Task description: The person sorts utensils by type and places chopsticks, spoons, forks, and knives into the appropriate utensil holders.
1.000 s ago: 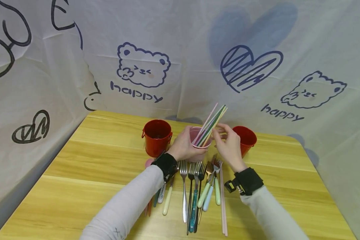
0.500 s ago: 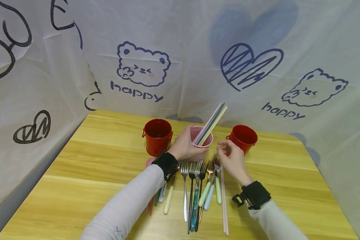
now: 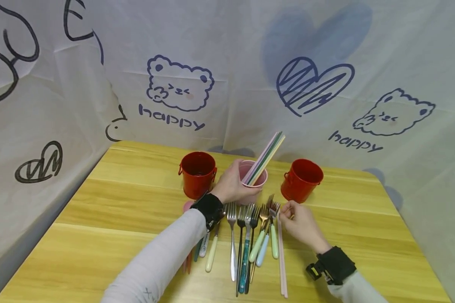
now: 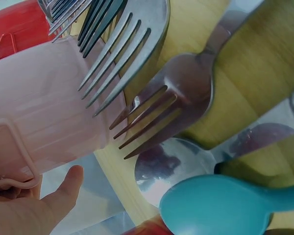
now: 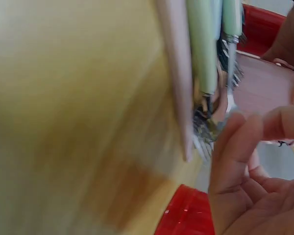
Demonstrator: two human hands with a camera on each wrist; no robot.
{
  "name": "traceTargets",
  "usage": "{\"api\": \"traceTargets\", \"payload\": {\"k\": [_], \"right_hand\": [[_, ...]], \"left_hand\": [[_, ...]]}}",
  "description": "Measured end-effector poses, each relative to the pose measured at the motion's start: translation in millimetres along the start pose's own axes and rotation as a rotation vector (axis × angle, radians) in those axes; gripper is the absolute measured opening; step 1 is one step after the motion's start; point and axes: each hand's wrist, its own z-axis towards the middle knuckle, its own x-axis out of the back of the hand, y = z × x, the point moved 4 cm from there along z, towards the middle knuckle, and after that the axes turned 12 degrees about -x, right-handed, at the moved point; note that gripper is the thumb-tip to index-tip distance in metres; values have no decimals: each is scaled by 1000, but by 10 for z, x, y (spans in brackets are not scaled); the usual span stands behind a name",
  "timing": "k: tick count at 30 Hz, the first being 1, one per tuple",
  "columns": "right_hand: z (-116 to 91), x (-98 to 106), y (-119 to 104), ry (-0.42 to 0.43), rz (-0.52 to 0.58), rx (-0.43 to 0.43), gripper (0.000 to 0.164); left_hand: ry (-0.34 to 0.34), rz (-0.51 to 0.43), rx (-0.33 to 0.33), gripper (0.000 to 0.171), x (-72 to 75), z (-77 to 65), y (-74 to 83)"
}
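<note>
My left hand [image 3: 233,185] grips a small pink bucket [image 4: 54,103] that stands at the back of the table. Several chopsticks [image 3: 265,158] in lilac, green and yellow lean out of it to the right. My right hand [image 3: 301,223], thumb and fingertips bent towards each other, is by the upper end of two pink chopsticks [image 3: 282,261] lying on the table. In the right wrist view I see nothing between its fingers; whether they touch the chopsticks I cannot tell. Several forks [image 3: 232,244] lie side by side in front of the bucket, some with pale green handles [image 5: 202,49].
Red buckets stand on either side of the pink one, one left [image 3: 193,185] and one right [image 3: 297,187]. A teal spoon [image 4: 215,205] and other cutlery lie partly under my left forearm. A white cloth with drawings [image 3: 246,105] hangs behind the table.
My right hand has left the chopsticks in the pink bucket and come down towards the pink chopsticks on the table. Those in the bucket now lean closer together. My left hand stays put.
</note>
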Motion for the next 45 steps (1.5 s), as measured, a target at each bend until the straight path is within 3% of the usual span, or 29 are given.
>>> {"api": "traceTargets", "payload": {"k": [7,15,24,30,39,45], "right_hand": [[-149,-90,103,-87,-92,-97,6],[-262,-138,131,-110,-205,-123,9],[-297,-170,125,-81,-304,-145,16],[-298,-155,124,-85,-327,-171,19],[-262,-104,191,-112,-338,-289,28],[-233,-91,196,-120,-368,-307,28]], "left_hand": [[2,-15,16,87,13,-5,-10],[6,-19,19,87,11,-3,-11],[2,-25,11,88,2,-1,-31],[5,-25,5,88,-3,1,-26],[1,-20,13,87,0,-3,-8],[0,-21,15,87,-5,-2,-5]]}}
